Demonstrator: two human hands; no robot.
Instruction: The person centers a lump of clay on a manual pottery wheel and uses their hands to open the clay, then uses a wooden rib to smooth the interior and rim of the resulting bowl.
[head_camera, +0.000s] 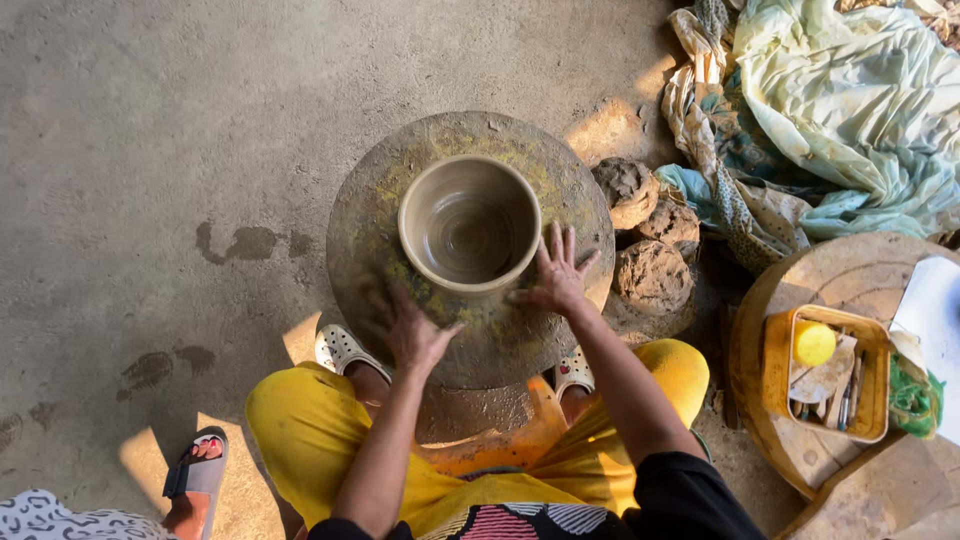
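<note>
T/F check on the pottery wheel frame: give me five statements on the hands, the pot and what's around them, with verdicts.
1. The wet grey clay pot stands upright on the round mud-smeared wheel disc. True.
2. The left hand is inside the pot. False: it lies flat on the disc, beside the pot.
3. The right hand rests fingers spread by the pot's rim. True.
4. Three brown clay lumps lie left of the wheel. False: they lie to its right.
5. The yellow plastic tool tray sits on the concrete floor. False: it sits on a round wooden board.
</note>
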